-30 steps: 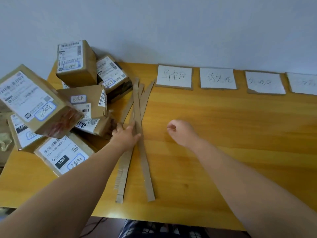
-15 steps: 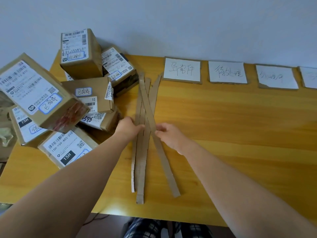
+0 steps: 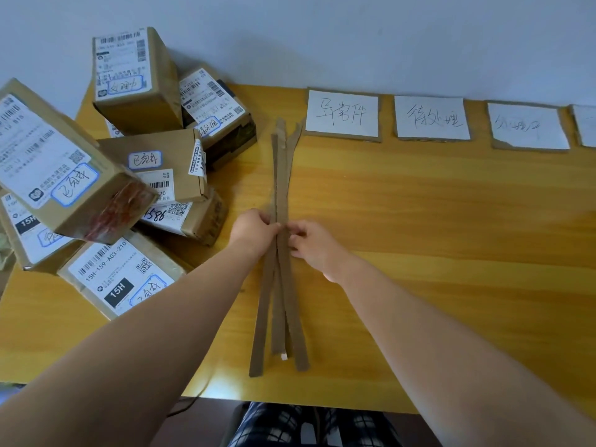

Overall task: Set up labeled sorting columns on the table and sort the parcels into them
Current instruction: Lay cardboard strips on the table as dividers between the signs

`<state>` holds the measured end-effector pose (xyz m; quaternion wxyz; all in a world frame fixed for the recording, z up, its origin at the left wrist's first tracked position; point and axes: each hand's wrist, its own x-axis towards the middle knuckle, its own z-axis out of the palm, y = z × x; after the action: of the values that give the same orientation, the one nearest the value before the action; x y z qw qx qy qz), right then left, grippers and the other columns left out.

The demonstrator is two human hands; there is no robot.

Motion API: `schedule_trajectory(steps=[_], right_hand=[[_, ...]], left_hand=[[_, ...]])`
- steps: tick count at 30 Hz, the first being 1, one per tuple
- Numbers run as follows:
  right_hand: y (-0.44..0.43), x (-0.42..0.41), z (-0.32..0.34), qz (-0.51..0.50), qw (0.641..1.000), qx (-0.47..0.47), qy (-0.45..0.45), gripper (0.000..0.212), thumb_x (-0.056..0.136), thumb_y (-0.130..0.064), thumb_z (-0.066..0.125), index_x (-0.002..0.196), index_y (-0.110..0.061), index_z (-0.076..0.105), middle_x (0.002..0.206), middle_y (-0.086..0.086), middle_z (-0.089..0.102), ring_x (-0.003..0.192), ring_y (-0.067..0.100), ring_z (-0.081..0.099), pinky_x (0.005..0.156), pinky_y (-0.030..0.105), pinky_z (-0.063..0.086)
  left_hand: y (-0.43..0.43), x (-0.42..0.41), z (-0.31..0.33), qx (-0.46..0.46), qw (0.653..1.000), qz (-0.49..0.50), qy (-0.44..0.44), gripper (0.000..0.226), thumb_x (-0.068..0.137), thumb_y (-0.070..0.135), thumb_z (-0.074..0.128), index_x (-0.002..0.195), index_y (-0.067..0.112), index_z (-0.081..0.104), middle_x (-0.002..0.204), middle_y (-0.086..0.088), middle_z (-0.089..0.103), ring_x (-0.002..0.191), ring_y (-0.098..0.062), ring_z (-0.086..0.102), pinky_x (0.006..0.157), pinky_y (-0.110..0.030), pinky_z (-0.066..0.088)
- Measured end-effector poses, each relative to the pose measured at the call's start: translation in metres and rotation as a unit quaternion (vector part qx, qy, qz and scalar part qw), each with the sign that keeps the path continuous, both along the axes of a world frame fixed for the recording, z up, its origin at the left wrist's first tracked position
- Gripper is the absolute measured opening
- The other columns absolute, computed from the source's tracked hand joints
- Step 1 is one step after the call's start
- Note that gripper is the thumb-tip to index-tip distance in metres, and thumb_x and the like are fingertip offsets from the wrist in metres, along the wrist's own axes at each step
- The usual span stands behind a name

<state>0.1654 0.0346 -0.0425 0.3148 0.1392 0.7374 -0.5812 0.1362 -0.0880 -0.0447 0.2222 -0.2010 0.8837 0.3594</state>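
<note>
Several long brown cardboard strips (image 3: 281,175) lie bunched lengthwise on the yellow wooden table (image 3: 435,240), running from near the front edge toward the wall. My left hand (image 3: 253,228) pinches the bundle from its left side and my right hand (image 3: 311,241) grips it from the right, both at mid-length. A heap of brown parcels (image 3: 154,162) with white shipping labels fills the table's left end. Along the wall lie white label cards with handwriting: the first card (image 3: 342,113), the second card (image 3: 431,117), the third card (image 3: 529,126), and a fourth card (image 3: 585,124) cut off by the frame edge.
A large tilted parcel (image 3: 61,162) leans over the pile at the far left. The blue-grey wall (image 3: 322,37) backs the table. My checked trousers (image 3: 306,425) show below the front edge.
The spread, crossed strips have been gathered into one tight bundle. My right hand came left onto the strips, and both hands now squeeze them together.
</note>
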Motion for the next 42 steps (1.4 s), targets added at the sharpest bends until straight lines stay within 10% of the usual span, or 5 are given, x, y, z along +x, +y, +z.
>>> schedule_trajectory(steps=[9, 15, 26, 42], right_hand=[[0.0, -0.002, 0.007, -0.025, 0.996, -0.07, -0.044, 0.04, 0.099, 0.005, 0.031, 0.129, -0.008, 0.054, 0.09, -0.002, 0.061, 0.081, 0.007, 0.06, 0.076, 0.02, 0.053], [0.001, -0.004, 0.007, -0.016, 0.995, -0.072, -0.064, 0.041, 0.099, 0.004, 0.036, 0.135, -0.008, 0.051, 0.095, -0.009, 0.055, 0.105, 0.013, 0.051, 0.099, 0.03, 0.045], [-0.004, -0.008, 0.007, -0.136, 0.985, -0.09, -0.053, 0.045, 0.099, -0.018, 0.052, 0.14, -0.007, 0.039, 0.119, 0.011, 0.055, 0.103, 0.025, 0.059, 0.091, 0.036, 0.052], [0.033, 0.005, 0.109, -0.099, 0.988, -0.012, 0.114, 0.006, 0.093, -0.009, 0.059, 0.092, -0.013, 0.055, 0.109, 0.018, 0.067, 0.099, 0.028, 0.066, 0.066, 0.028, 0.057]], left_hand=[[0.014, -0.002, -0.001, 0.066, 0.996, 0.053, -0.006, 0.037, 0.089, 0.025, 0.062, 0.12, 0.005, 0.057, 0.102, -0.009, 0.064, 0.089, -0.026, 0.062, 0.074, -0.035, 0.053], [0.004, -0.002, -0.001, 0.059, 0.998, 0.031, 0.001, 0.029, 0.089, 0.027, 0.063, 0.112, 0.009, 0.062, 0.099, -0.006, 0.065, 0.086, -0.021, 0.06, 0.071, -0.03, 0.049], [-0.015, 0.013, 0.014, 0.206, 0.974, 0.091, 0.007, 0.028, 0.09, 0.022, 0.064, 0.116, 0.012, 0.061, 0.103, -0.004, 0.069, 0.094, -0.02, 0.065, 0.081, -0.033, 0.054], [-0.004, 0.031, 0.11, 0.295, 0.953, 0.017, 0.063, 0.033, 0.096, 0.023, 0.053, 0.127, 0.012, 0.047, 0.112, -0.008, 0.067, 0.102, -0.023, 0.064, 0.092, -0.042, 0.051]])
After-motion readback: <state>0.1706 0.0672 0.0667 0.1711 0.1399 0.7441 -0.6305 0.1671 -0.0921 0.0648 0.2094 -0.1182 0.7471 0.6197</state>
